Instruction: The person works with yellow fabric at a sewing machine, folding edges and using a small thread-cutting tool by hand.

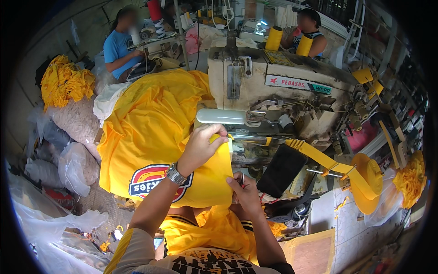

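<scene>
A yellow knit garment [150, 121] with a printed emblem is spread to the left of a worn industrial sewing machine [255, 75] and over my lap. My left hand [205, 144], a metal watch on its wrist, pinches the garment's edge beside the needle area. Lower down, my right hand [246, 194] grips the right edge of the cloth between thumb and fingers. A small dark tool with a bit of red shows in that hand; its kind is unclear. A yellow fabric strip [317, 157] runs from a roll [367, 176] toward the needle area.
A black phone [282, 171] leans right of my hands. Yellow thread cones [273, 38] stand atop the machine. Plastic bags [77, 166] and a yellow cloth heap [67, 82] lie at left. Two people sit at the back, one in a blue shirt [117, 50]. A wooden board [310, 251] is at lower right.
</scene>
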The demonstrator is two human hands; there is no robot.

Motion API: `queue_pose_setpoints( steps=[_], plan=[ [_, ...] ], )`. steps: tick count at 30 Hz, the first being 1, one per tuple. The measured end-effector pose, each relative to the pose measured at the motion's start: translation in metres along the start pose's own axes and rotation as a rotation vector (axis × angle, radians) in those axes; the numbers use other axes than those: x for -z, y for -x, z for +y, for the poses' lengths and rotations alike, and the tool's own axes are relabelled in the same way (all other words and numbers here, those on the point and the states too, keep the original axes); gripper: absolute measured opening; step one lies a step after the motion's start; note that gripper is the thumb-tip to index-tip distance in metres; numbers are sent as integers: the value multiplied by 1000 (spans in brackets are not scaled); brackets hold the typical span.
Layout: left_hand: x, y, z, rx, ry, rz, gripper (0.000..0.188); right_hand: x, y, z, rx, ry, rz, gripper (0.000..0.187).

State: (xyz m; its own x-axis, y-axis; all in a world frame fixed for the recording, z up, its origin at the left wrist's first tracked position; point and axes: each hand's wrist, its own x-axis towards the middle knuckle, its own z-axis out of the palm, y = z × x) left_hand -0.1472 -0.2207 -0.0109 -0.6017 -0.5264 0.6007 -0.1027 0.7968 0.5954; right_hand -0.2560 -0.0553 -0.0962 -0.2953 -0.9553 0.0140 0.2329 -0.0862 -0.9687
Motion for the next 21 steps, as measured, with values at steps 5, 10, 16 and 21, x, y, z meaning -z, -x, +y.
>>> queue_pose_setpoints(
  steps=[5,10,16,21],
  plan=[
    [1,-1,5,24,16,13,13,-3,-1,-7,-7,45,12,21],
    [0,1,2,12,20,9,14,0,0,0,11,27,-12,21],
    [1,0,3,6,28,9,14,-1,1,-4,3,45,0,21],
    [1,0,3,10,12,5,14,-1,1,-5,-4,44,-3,21]
  ],
)
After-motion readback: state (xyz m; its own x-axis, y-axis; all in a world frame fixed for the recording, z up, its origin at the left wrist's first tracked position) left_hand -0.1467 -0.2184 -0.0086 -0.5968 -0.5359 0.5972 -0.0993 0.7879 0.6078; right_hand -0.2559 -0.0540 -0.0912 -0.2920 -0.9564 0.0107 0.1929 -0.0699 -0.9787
